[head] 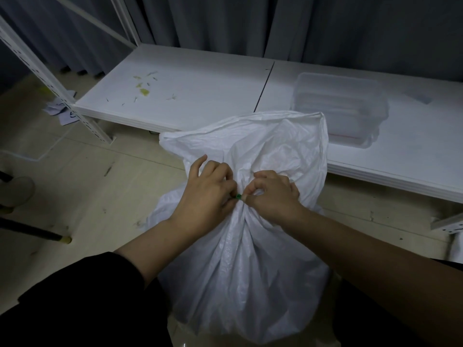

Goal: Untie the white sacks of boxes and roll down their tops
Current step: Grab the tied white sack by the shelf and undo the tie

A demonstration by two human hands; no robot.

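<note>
A white woven sack (240, 271) stands on the floor between my knees, its neck gathered tight by a small green tie (238, 196). The loose top of the sack fans out above the tie toward the shelf. My left hand (208, 194) pinches the tie from the left with thumb and fingertips. From the right, my right hand (273, 194) pinches the same tie, fingers curled against the bunched fabric. What the sack holds is hidden.
A low white shelf board (190, 91) runs across behind the sack, with yellow-green scraps on it. A clear plastic box (340, 106) sits on the board at the right. White rack uprights (50, 81) stand at the left, with paper scraps (60, 110) on the floor. Dark curtains hang behind.
</note>
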